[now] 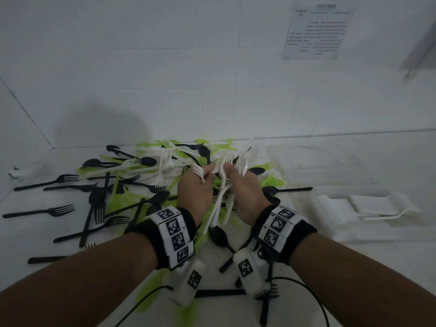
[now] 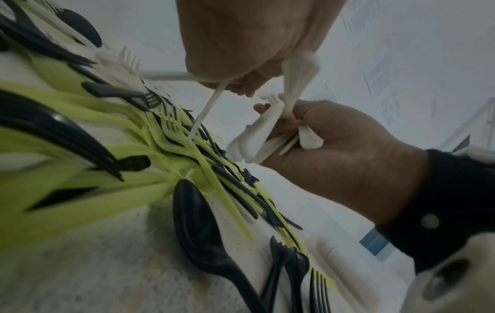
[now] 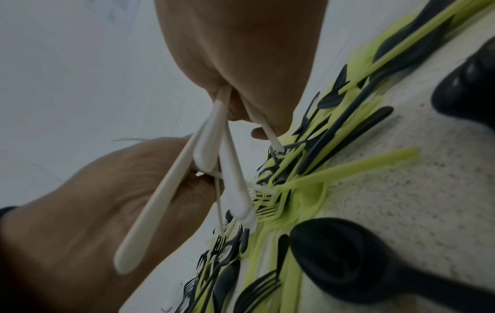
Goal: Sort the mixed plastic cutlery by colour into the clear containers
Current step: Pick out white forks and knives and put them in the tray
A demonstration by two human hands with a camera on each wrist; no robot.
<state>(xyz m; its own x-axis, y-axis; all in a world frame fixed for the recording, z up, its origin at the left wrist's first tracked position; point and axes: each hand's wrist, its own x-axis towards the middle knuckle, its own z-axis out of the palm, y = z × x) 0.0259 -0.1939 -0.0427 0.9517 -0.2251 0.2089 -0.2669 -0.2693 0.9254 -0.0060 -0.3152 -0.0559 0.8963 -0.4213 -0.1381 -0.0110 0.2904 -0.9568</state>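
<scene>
At the left of the frame black forks (image 1: 48, 181) lie scattered on the surface (image 1: 28, 234), running into the mixed pile (image 1: 141, 171) of black, green and white pieces at centre. Just above it my left hand (image 1: 194, 192) curls around white forks (image 1: 221, 199), and my right hand (image 1: 246, 193) beside it grips more of the same, handles hanging down between my palms. At the right edge a clear container (image 1: 339, 208) already holds stacked white forks. The bundle sits crossed and splayed in my fingers; a loose handle could slip out and fall back into the pile, or the tines could snag a green piece and drag it along.
</scene>
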